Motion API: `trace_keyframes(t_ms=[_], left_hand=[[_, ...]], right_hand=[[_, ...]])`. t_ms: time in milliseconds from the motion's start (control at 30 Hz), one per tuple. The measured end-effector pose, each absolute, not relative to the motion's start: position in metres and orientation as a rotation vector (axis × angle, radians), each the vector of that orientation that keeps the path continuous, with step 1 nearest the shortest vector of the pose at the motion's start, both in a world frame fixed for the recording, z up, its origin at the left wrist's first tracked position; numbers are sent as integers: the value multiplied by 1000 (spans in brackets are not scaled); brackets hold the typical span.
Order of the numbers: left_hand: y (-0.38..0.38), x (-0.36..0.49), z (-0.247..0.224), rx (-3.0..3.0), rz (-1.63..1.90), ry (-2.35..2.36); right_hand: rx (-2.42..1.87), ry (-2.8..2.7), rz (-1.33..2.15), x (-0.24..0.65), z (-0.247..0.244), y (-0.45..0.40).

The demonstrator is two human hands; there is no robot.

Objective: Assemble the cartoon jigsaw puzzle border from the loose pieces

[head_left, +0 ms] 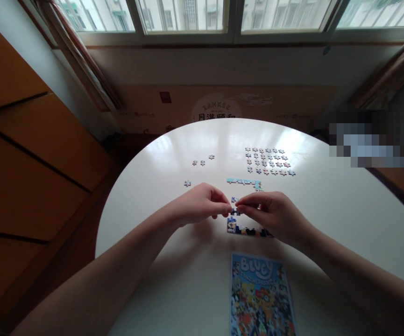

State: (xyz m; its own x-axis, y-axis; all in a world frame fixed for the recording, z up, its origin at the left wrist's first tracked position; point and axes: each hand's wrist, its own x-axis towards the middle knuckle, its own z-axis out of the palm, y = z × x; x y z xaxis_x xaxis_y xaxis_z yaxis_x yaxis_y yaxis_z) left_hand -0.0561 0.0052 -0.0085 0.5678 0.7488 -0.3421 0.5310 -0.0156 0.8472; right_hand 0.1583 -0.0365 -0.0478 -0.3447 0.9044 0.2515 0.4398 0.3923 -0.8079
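Note:
Both hands meet over the left side of a partly joined jigsaw puzzle frame [251, 231] on the white table. A small dark puzzle piece [235, 212] sits between them. My left hand [210, 201] pinches the piece's left end with thumb and forefinger. From the other side, my right hand [272, 210] has thumb and forefinger closed at its right end and covers the frame's right edge. Just beyond the fingertips lies another small puzzle piece [234, 199]. The frame's light blue top strip [242, 181] runs behind my right hand.
Loose puzzle pieces stand in rows [268, 162] at the back right. Several single pieces [202, 163] lie at the back left. A Bluey picture sheet [261, 294] rests at the near side of the round white table [135, 200]. Windows [184, 16] are beyond.

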Motion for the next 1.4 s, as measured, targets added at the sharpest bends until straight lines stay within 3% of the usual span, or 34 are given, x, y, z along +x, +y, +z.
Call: trace_keyframes(t_ms=[600, 1400], left_hand=[[6, -49, -22, 1609, 295, 1085], [3, -51, -16, 1722, 299, 1098]], right_hand=[[-973, -2265, 320, 171, -45, -41], [-927, -2309, 227, 173, -46, -40]])
